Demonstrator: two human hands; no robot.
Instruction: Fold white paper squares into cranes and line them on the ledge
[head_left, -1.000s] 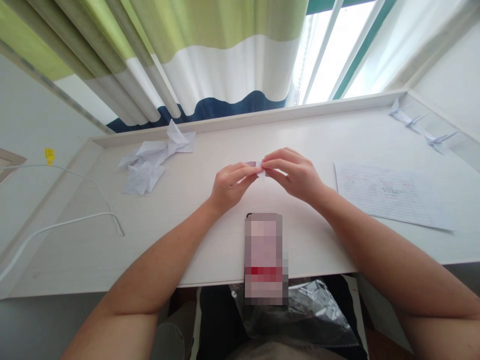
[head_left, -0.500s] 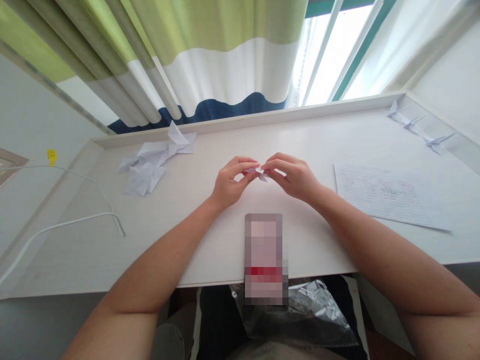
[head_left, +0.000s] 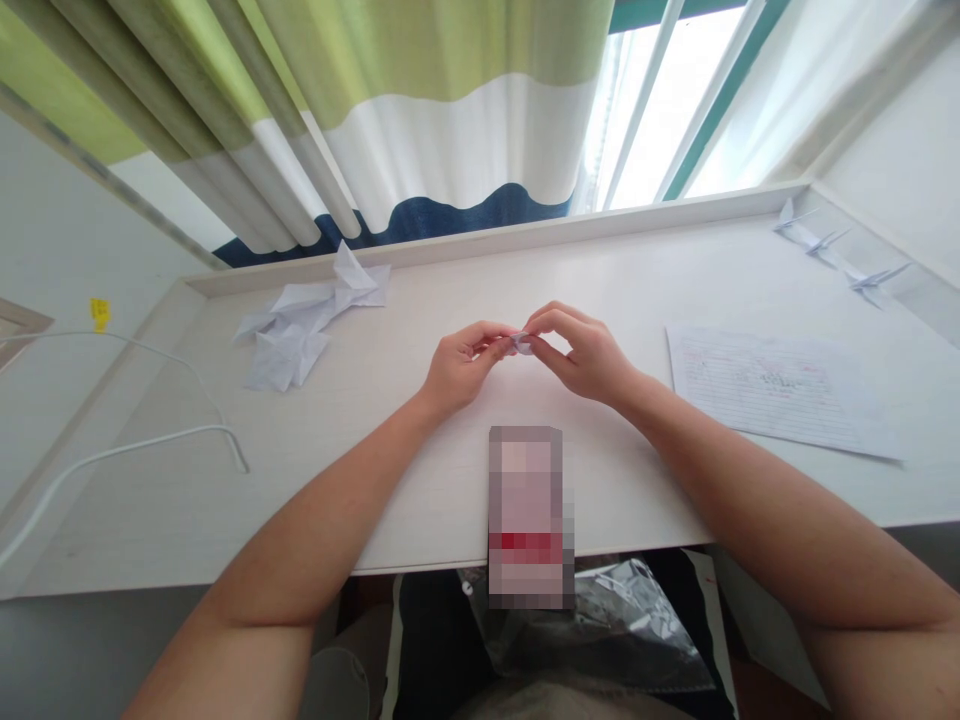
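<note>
Between my two hands, above the middle of the white desk (head_left: 420, 480), is a small piece of folded white paper (head_left: 520, 343). My left hand (head_left: 466, 365) pinches its left side between thumb and fingers. On the other side, my right hand (head_left: 581, 348) grips the paper with thumb and index finger, the hand arched over it. Fingertips cover much of the paper, so its full shape is hidden.
Folded white papers (head_left: 289, 330) lie in a pile at the left. Several folded paper cranes (head_left: 866, 280) stand at the far right, beyond a written sheet (head_left: 772, 390). A white cable (head_left: 150, 440) crosses the left side. A pixelated block (head_left: 525, 500) covers the front edge.
My fingers have shifted on the folded paper and closed in around it. Less of it shows now, and the point that stuck out below is no longer visible.
</note>
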